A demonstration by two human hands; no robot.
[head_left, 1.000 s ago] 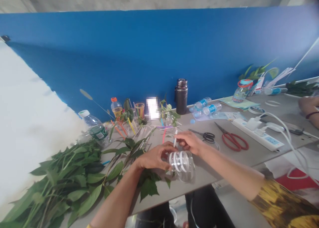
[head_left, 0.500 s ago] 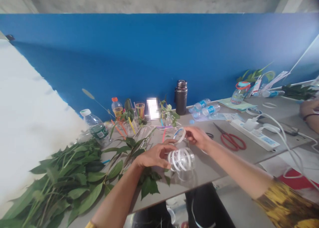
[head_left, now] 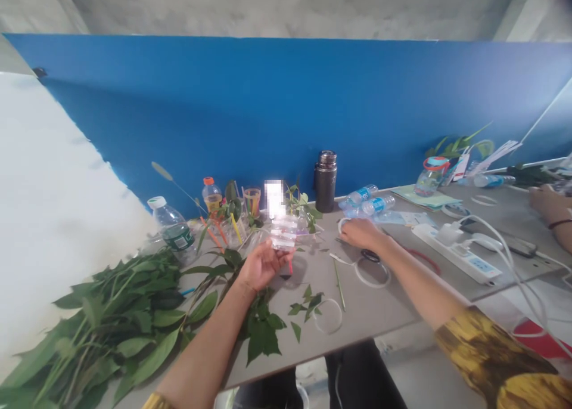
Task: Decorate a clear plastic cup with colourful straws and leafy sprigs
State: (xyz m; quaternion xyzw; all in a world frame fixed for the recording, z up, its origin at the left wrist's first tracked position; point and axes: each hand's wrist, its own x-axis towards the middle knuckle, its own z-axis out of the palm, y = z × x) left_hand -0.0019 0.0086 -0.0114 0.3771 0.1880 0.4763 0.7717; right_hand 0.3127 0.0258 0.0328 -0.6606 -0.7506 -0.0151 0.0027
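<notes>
Nearest, just right of the left forearm, some lobed leaves (head_left: 263, 335) lay on the tabletop (head_left: 308, 346), and a big heap of leafy stems (head_left: 111, 313) spread out left of that arm. The left hand (head_left: 264, 266) was closed on the clear banded container (head_left: 283, 235), holding it up off the surface by its lower part; white strips ringed its wall. The right hand (head_left: 361, 235) hung low with fingers bent against a white ring (head_left: 342, 225), though whether they gripped it I could not tell; black scissors (head_left: 370, 255) showed under its wrist. Left of and beyond the left hand leaned a white-capped bottle (head_left: 176, 233) with a green label. Beyond the left hand, orange straws (head_left: 217, 236) and a yellow straw (head_left: 236, 227) poked up among clear containers, and an orange-capped bottle (head_left: 211, 194) stood behind them. Beyond the right hand lay blue-labelled bottles (head_left: 378, 205); behind its fingers a dark flask (head_left: 326, 182) stood upright, lidded, its contents hidden.
</notes>
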